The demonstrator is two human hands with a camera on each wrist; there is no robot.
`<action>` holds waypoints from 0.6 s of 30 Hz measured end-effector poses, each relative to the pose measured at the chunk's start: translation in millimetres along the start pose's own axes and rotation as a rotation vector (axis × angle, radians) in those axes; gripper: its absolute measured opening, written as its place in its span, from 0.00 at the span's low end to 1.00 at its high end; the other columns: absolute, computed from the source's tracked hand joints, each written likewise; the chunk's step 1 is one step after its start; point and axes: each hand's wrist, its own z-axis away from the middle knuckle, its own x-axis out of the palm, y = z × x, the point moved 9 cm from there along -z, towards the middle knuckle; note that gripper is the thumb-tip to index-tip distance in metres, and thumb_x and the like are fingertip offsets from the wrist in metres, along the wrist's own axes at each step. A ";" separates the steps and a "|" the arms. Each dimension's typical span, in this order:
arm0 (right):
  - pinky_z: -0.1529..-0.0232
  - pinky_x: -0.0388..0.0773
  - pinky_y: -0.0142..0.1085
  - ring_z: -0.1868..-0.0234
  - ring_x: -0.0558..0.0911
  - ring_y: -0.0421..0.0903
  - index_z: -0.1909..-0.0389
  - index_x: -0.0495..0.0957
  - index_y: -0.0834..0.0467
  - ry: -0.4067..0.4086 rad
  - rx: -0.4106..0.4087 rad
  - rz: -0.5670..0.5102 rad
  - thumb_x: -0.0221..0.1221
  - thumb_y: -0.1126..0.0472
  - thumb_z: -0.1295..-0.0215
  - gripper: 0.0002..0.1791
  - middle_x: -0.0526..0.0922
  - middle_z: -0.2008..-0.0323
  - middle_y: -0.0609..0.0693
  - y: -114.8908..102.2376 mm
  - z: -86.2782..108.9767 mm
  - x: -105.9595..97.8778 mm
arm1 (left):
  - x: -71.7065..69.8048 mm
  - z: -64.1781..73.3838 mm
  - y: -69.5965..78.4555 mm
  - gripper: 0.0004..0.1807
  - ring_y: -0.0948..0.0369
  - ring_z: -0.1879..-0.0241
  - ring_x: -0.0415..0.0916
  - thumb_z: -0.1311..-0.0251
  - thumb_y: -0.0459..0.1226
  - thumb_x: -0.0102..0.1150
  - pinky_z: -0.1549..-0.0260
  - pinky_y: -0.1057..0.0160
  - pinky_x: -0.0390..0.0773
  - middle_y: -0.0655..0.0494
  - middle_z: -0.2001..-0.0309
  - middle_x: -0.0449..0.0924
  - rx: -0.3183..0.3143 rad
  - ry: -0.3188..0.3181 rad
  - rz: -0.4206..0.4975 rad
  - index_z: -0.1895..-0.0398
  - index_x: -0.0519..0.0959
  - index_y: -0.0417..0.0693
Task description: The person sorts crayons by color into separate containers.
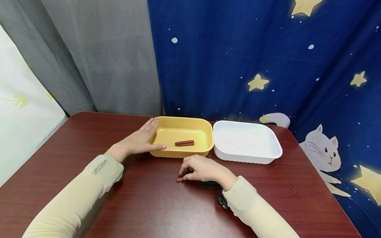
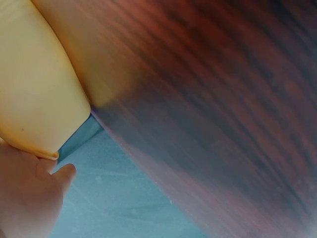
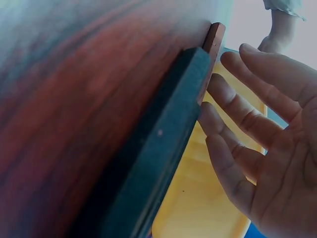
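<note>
My left hand (image 1: 141, 137) rests on the left end of a yellow plastic tub (image 1: 178, 154), fingers along the rim and thumb over the front edge. Inside the tub lie two reddish-brown sticks (image 1: 184, 143) side by side. In front of it, my right hand (image 1: 202, 168) hovers low over the table, fingers loosely bent and spread. Its fingertips are at another reddish-brown stick (image 3: 214, 37); the thumb looks apart from it in the right wrist view. Dark green faceted sticks (image 3: 163, 129) lie beside that one, partly under the hand in the head view.
A white plastic tub (image 1: 247, 158) with specks inside stands right of the yellow one. Both sit near the back of the dark red wooden table (image 1: 154, 208). Grey and blue star-patterned curtains (image 1: 208, 59) hang behind. A small black device (image 1: 222, 201) is at the right wrist.
</note>
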 end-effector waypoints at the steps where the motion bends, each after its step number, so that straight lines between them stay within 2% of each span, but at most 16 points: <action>1: 0.60 0.73 0.25 0.66 0.76 0.31 0.61 0.88 0.48 -0.002 0.005 0.001 0.65 0.60 0.36 0.06 0.82 0.65 0.40 0.4 -0.3 0.6 | 0.0 0.0 0.3 0.65 0.50 0.19 0.28 0.44 0.73 0.50 0.23 0.45 0.45 0.46 0.19 0.30 0.001 0.000 0.002 0.20 0.37 0.39; 13: 0.65 0.73 0.26 0.69 0.74 0.32 0.63 0.86 0.48 -0.049 0.081 0.031 0.67 0.61 0.38 0.05 0.81 0.68 0.40 7.0 -0.5 5.4 | -1.0 0.3 1.0 0.65 0.50 0.19 0.28 0.43 0.73 0.50 0.23 0.45 0.44 0.45 0.19 0.30 0.000 0.000 0.001 0.21 0.36 0.38; 18: 0.66 0.73 0.26 0.71 0.74 0.33 0.63 0.85 0.48 -0.061 0.083 0.062 0.66 0.63 0.38 0.06 0.77 0.72 0.38 6.1 -2.0 8.6 | 0.0 0.3 0.0 0.65 0.51 0.19 0.28 0.43 0.73 0.50 0.23 0.45 0.45 0.45 0.19 0.30 -0.002 -0.005 0.005 0.20 0.36 0.39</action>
